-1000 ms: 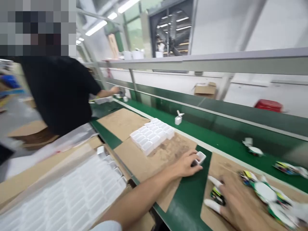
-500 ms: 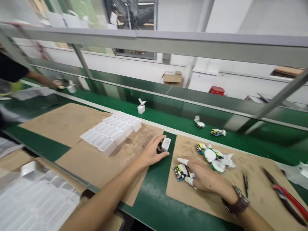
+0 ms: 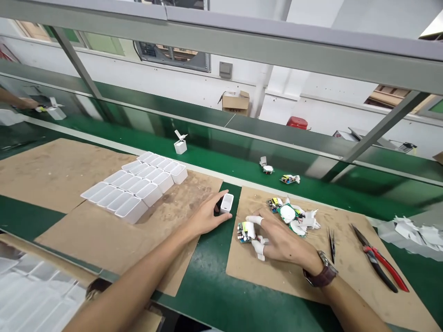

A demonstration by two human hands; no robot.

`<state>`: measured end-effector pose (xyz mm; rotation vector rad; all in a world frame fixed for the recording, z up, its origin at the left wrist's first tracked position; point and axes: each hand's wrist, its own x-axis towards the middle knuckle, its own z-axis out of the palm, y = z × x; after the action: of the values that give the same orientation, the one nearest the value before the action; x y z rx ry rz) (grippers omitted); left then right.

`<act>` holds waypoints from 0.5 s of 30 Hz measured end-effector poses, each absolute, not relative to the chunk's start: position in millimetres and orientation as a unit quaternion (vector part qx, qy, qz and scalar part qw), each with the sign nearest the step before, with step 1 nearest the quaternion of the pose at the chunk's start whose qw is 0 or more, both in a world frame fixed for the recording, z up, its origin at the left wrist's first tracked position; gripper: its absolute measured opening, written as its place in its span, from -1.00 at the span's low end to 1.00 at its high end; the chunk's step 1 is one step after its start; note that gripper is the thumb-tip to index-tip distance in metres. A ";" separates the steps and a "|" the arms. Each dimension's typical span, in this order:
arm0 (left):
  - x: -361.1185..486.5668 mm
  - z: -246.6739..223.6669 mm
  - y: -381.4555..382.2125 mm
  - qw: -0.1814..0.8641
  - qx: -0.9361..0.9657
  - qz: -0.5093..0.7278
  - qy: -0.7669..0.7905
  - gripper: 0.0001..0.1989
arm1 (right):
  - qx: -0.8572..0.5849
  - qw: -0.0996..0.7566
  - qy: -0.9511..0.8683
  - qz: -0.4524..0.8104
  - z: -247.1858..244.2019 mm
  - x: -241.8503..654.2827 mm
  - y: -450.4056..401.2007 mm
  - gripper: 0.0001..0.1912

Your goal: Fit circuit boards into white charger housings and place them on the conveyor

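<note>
My left hand [image 3: 207, 213] has its thumb and fingers around a small open white case [image 3: 227, 203] standing upright on the green bench strip between the brown sheets. My right hand [image 3: 277, 235], with white covers on its fingertips and a watch on the wrist, grips a small circuit board assembly [image 3: 246, 231] with yellow and white parts, over the right-hand sheet. Just beyond it lie more board assemblies [image 3: 288, 214] with round white pieces. Rows of open white cases [image 3: 134, 184] stand on the left sheet.
Red-handled pliers [image 3: 379, 263] and black tweezers [image 3: 332, 245] lie at the right. On the green belt [image 3: 221, 165] sit a white case and two board assemblies. White parts [image 3: 415, 235] are heaped at far right. Another person's hand [image 3: 27, 103] is at far left. A box of cases [image 3: 38, 295] stands lower left.
The view has shifted, so the bench items appear further left. My left hand stays at the white case, and my right hand still has the board assembly. The other person's sleeve has left view.
</note>
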<state>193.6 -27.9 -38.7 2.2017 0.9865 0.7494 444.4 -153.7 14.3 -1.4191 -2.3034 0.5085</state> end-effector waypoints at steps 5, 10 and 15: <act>195.6 -37.1 -37.1 0.285 0.844 0.337 0.305 -0.40 | -0.495 0.313 -0.800 0.128 14.7 441.2 -146.0 -0.31; 195.1 -38.1 -40.1 0.248 0.854 0.361 0.280 -0.39 | -0.495 0.330 -0.802 0.052 16.3 426.9 -136.8 -0.25; 193.4 -42.0 -38.2 0.209 0.861 0.381 0.264 -0.37 | -0.476 0.309 -0.822 -0.041 11.3 414.7 -132.3 -0.20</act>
<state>193.4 -38.2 -42.0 2.3957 0.7333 1.0606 414.7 -132.3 11.3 -1.2581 -2.1739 -0.1086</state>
